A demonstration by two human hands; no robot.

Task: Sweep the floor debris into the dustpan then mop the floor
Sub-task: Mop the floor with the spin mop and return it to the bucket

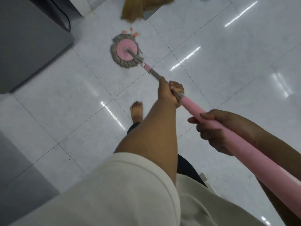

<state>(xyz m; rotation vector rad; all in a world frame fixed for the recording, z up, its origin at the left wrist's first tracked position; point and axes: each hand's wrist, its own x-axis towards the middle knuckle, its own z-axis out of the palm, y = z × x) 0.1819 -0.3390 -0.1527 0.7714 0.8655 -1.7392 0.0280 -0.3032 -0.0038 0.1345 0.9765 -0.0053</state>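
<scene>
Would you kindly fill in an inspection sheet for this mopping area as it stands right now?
Surface: glossy white tiled floor, dark grout lines, streaks of light glare.
Job's things: mop head, a pink disc with grey strands, lying flat on the floor; broom bristles at the top edge; dustpan not clearly seen.
Clutter: orange scraps right beside the mop head's far edge.
Grippers: left hand grips the metal shaft; right hand grips the pink handle.
Cables: dark curved line on the grey unit, possibly a cable; cannot tell.
Surroundings: grey unit at the left; bare foot on the tiles.
</scene>
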